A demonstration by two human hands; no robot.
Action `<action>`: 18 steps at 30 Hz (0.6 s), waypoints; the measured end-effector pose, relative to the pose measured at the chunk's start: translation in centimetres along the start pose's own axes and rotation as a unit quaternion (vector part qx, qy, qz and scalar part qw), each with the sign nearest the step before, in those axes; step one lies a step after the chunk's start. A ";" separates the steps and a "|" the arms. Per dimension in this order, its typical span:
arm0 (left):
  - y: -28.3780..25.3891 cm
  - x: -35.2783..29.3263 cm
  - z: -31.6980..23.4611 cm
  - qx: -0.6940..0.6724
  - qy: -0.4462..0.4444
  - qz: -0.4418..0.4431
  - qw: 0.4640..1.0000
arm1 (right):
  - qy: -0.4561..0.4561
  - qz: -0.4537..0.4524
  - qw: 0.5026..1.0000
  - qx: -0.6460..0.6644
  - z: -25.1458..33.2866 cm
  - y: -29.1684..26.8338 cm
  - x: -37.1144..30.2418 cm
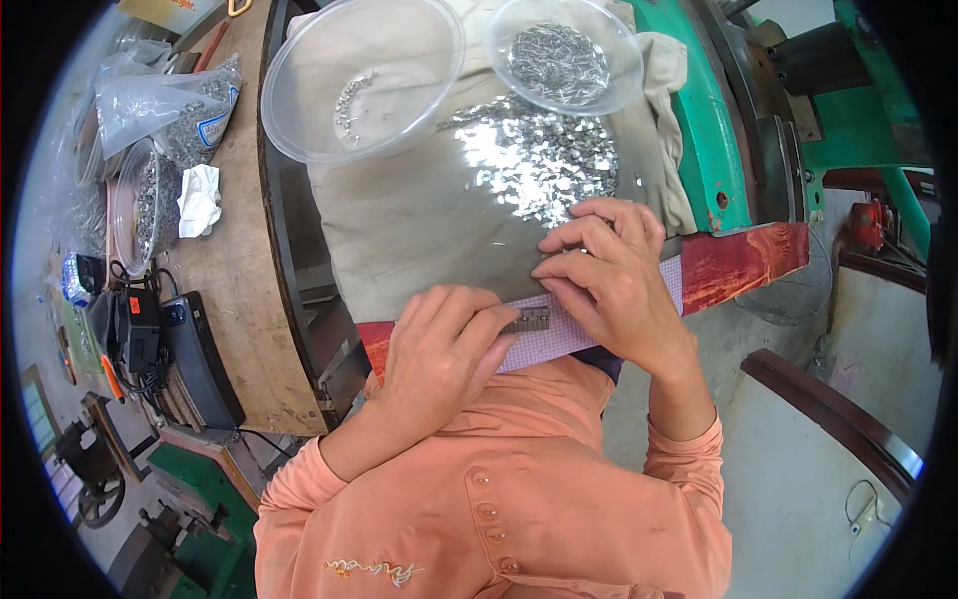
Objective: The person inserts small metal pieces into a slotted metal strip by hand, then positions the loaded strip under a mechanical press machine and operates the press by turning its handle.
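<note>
At lower centre, the left hand (pixel 444 344) is curling round a grey metal block (pixel 529 320); the right hand (pixel 617 278) is bending half-closed, its hold unclear. Much seems to be remaining: shiny pieces (pixel 544 165) are lying heaped at upper centre, while few parts (pixel 346 108) are sitting in the upper-left tub (pixel 414 60).

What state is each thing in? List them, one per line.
Left hand: closed on metal strip
Right hand: fingers bent, grip unclear
Large tub: uncovered, few bits inside
Small tub: uncovered, holding pins
Metal pieces: loosely heaped
Cloth: spread, wrinkled
Tissue: crumpled
Bag: partly filled
</note>
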State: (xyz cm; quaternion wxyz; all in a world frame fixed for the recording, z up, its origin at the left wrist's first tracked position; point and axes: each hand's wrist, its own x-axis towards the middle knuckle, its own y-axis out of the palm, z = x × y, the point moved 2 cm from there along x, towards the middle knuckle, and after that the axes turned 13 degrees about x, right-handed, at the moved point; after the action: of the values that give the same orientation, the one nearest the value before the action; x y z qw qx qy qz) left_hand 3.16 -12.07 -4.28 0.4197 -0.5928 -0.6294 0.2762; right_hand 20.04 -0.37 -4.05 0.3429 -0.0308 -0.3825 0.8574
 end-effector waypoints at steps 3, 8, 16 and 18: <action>0.1 0.0 -0.1 0.000 0.003 -0.002 1.000 | -0.009 0.015 1.000 0.007 -0.1 -0.1 0.4; 0.2 0.1 0.0 -0.001 0.008 -0.001 1.000 | -0.014 0.027 1.000 0.009 -0.4 -0.3 0.8; -0.4 0.0 0.2 0.003 -0.020 0.002 1.000 | -0.017 0.031 0.999 0.016 -0.3 -0.1 0.9; -0.5 -0.5 0.6 0.016 -0.023 0.003 1.000 | -0.030 0.023 0.999 0.017 -0.2 -0.1 0.7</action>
State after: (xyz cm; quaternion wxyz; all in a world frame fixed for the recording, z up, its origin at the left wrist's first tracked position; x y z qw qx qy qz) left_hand 2.39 -12.54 -4.28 0.4136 -0.5815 -0.6325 0.3012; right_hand 19.63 0.22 -4.01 0.3117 -0.0080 -0.3770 0.8721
